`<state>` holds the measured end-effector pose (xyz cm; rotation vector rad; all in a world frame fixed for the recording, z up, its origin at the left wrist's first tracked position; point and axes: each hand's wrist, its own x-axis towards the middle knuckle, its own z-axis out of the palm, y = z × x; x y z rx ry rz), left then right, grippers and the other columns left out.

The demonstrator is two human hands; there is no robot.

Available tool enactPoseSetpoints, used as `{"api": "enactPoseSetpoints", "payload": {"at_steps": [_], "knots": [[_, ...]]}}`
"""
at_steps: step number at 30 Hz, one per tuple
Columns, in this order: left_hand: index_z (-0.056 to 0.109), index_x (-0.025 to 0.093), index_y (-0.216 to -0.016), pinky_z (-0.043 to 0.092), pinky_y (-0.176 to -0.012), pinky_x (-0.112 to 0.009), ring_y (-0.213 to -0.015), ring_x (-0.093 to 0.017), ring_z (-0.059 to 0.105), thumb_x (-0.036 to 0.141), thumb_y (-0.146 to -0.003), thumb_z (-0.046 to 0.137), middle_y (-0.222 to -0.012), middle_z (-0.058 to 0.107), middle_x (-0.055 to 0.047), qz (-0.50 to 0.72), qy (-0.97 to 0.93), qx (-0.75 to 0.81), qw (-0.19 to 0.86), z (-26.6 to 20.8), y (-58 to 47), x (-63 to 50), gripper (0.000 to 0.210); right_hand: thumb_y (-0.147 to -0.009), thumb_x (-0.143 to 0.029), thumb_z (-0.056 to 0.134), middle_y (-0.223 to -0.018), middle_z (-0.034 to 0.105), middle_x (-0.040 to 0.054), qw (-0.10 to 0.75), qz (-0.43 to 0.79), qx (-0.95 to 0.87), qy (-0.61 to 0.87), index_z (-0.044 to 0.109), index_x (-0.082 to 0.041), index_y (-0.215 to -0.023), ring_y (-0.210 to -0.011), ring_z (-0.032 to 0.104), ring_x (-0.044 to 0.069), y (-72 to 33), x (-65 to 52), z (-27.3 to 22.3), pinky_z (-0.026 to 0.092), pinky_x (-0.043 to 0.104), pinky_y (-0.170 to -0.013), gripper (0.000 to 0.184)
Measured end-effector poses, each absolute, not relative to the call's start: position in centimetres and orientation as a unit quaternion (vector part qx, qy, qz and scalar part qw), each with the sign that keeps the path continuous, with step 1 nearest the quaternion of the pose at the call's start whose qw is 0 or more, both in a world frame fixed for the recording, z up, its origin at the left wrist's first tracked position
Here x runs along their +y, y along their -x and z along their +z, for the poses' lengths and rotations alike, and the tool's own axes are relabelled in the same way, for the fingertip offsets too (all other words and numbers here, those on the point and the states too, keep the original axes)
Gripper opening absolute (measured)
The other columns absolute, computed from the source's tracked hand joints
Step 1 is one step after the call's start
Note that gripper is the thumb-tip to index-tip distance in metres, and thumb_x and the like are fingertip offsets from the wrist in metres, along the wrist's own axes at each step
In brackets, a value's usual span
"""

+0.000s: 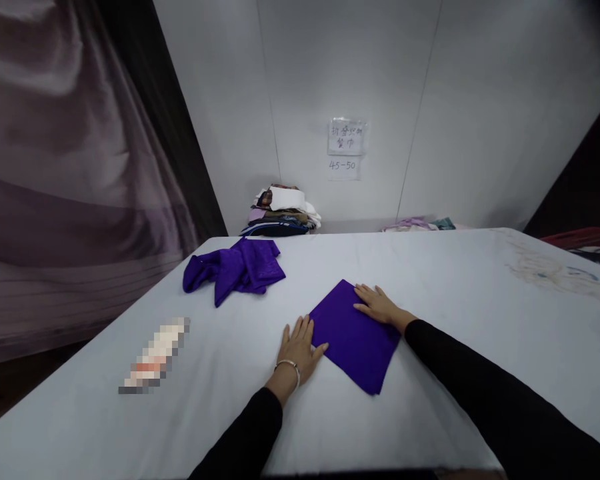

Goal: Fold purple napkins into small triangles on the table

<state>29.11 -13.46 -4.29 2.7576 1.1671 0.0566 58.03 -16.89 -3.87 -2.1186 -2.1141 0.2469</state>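
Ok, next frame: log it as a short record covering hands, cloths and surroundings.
Left hand: open, at the left corner of the flat purple cloth
Right hand: open, on that cloth's upper-right edge
Second cloth: purple, crumpled, far left on the table
Table: white-covered
Behind table: clothes pile
Wall: handwritten signs

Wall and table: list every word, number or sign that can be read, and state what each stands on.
"折叠 … 餐巾": upper sheet on the wall; the characters after 折叠 are too blurred to read surely.
"45-50": lower sheet, just below it.
Pixelated patch on the table: nothing readable.
Flat purple cloth: no text seen.
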Motion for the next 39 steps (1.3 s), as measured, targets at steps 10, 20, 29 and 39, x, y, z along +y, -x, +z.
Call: {"api": "enactPoseSetpoints", "payload": {"at_steps": [10, 20, 29, 39], "knots": [[0.023, 0.015, -0.139, 0.011, -0.109, -0.048, -0.135, -0.025, 0.011, 0.060, -0.085, 0.020, -0.147, 0.019, -0.008, 0.012, -0.919, 0.391, 0.056, -4.2, -29.3, -13.3, 0.071, -0.086, -0.063, 0.016, -0.146, 0.020, 0.0086, 0.097, 0.062, -0.645, 0.755, 0.019, -0.020, -0.141, -0.134, 0.013, 0.024, -61.0, -22.8, -3.7, 0.007, 0.048, -0.107, 0.071], [0.023, 0.014, -0.139, 0.010, -0.108, -0.048, -0.135, -0.024, 0.012, 0.059, -0.084, 0.023, -0.147, 0.019, -0.009, 0.015, -0.919, 0.388, 0.061, -4.3, -29.5, -12.9, 0.071, -0.087, -0.061, 0.018, -0.145, 0.023, 0.0087, 0.086, 0.056, -0.617, 0.780, 0.024, -0.018, -0.140, -0.134, 0.016, 0.025, -60.8, -28.9, -4.5, 0.008, 0.050, -0.107, 0.068], [0.025, 0.018, -0.138, 0.008, -0.109, -0.049, -0.136, -0.022, 0.008, 0.052, -0.087, 0.027, -0.147, 0.018, -0.007, 0.074, -0.943, 0.316, 0.071, -3.7, -30.1, -15.1, 0.061, -0.089, -0.057, 0.017, -0.147, 0.018, 0.0081, 0.119, 0.042, -0.604, 0.787, 0.020, -0.018, -0.141, -0.135, 0.011, 0.022, -60.2, -31.3, -3.7, 0.008, 0.045, -0.108, 0.065], [0.035, 0.021, -0.133, 0.014, -0.107, -0.051, -0.133, -0.023, 0.020, 0.043, -0.085, 0.040, -0.143, 0.031, -0.007, 0.063, -0.968, 0.203, 0.136, -4.2, -29.6, -16.6, 0.053, -0.091, -0.049, 0.028, -0.144, 0.027, 0.0105, 0.149, 0.040, -0.628, 0.763, 0.029, -0.019, -0.138, -0.133, 0.016, 0.026, -58.9, -32.0, -3.5, 0.011, 0.051, -0.106, 0.057]]}}
